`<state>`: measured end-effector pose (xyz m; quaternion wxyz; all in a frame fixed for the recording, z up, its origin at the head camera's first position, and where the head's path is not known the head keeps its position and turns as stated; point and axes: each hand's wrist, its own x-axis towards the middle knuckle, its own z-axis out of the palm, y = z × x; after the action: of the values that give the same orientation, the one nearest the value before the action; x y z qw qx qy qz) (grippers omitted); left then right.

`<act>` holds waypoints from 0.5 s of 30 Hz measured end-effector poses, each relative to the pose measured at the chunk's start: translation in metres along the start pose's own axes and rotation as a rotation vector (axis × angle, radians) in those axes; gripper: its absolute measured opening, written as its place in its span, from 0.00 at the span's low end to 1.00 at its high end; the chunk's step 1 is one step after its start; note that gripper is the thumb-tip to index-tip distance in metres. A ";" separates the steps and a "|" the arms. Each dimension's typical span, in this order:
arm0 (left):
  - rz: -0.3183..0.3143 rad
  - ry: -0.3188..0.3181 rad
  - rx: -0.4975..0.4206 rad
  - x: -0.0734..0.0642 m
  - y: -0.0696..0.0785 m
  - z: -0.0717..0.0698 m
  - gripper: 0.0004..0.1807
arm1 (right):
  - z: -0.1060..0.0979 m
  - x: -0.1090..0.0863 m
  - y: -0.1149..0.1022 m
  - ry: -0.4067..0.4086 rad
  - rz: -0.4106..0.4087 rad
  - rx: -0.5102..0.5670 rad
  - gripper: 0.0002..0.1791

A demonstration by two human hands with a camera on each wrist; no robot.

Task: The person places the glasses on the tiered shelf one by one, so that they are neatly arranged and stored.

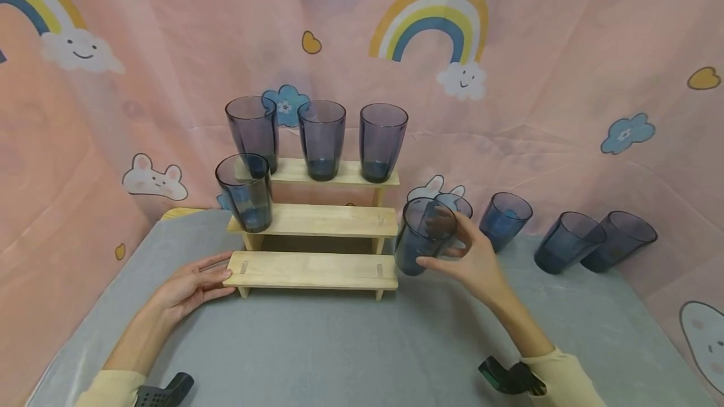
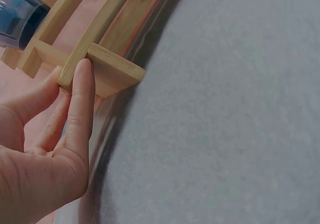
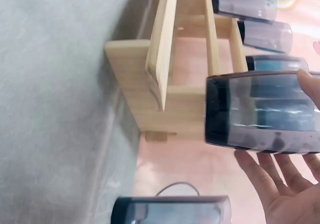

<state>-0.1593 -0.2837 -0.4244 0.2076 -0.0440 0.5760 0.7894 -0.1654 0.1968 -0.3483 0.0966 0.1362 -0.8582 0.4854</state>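
Observation:
A three-step wooden stand [image 1: 317, 269] stands in the middle of the table. My left hand [image 1: 189, 287] pinches the left end of its lowest step, thumb and fingertips on the wood in the left wrist view. At the stand's right side, my right hand [image 1: 477, 265] grips a tinted drinking glass [image 1: 415, 250], thumb on one side and fingers on the other. The right wrist view shows this glass [image 3: 260, 119] off the table, close to the steps. Three like glasses [image 1: 322, 149] stand on the top step, and one glass [image 1: 246, 203] is at the left of the middle step.
Right of the stand, several more tinted glasses [image 1: 505, 222] stand on the grey-covered table [image 1: 317, 357]; one is partly hidden behind the held glass. Two glasses [image 1: 565, 247] overlap at the far right. A pink printed cloth [image 1: 537, 68] hangs close behind.

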 end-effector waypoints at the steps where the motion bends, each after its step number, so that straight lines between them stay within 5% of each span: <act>1: 0.000 0.002 0.004 0.000 0.000 0.000 0.43 | 0.002 0.001 -0.002 0.000 -0.013 0.010 0.47; 7: -0.006 0.021 0.019 -0.001 0.000 -0.001 0.44 | 0.013 0.011 -0.012 -0.017 -0.117 0.065 0.46; 15: -0.009 0.010 0.013 0.000 0.001 0.000 0.45 | 0.030 0.022 -0.026 -0.042 -0.105 0.143 0.45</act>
<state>-0.1592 -0.2835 -0.4235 0.2084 -0.0491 0.5819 0.7846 -0.1787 0.1552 -0.3356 0.0937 0.1977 -0.8148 0.5369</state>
